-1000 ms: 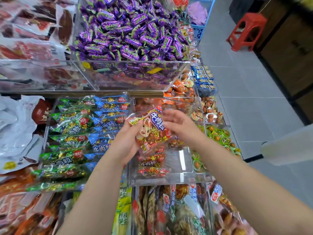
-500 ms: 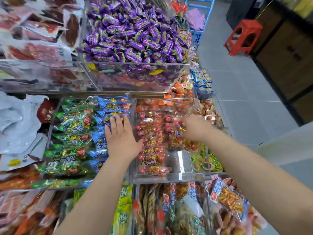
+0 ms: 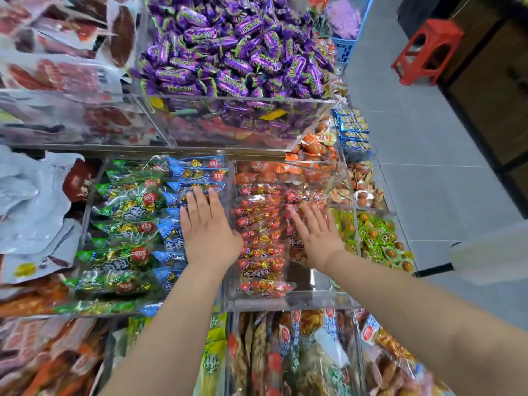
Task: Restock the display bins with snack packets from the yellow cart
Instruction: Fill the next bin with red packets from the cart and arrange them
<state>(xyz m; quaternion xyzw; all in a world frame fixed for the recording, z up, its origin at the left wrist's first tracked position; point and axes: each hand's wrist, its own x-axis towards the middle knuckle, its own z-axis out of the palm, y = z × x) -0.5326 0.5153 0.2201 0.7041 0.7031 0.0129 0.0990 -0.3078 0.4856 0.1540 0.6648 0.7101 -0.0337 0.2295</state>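
Head view. My left hand point(image 3: 210, 235) lies flat, palm down, fingers straight and close together, and it holds nothing. It rests over the left wall of the clear bin point(image 3: 285, 304), with its fingertips reaching the blue packets point(image 3: 197, 172) just left of that bin. My right hand point(image 3: 317, 238) is also flat, fingers straight and slightly spread, and it grips nothing. It rests on the red snack packets point(image 3: 261, 252) in the right half of the bin. These red packets lie inside the bin in overlapping rows, from its back wall almost to its front wall; a bare strip of bin floor shows at the front right corner. Left of the bin, beyond the blue packets, lie green packets point(image 3: 123, 224). Above and behind the bin stands a higher tier heaped with purple candies point(image 3: 237, 52). Orange packets point(image 3: 311, 150) sit just behind the bin's right rear corner. Just right of the bin, green-wrapped snacks point(image 3: 374, 235) fill a neighbouring compartment. Well to the right of the bin, a red stool point(image 3: 428, 50) stands on the grey floor.
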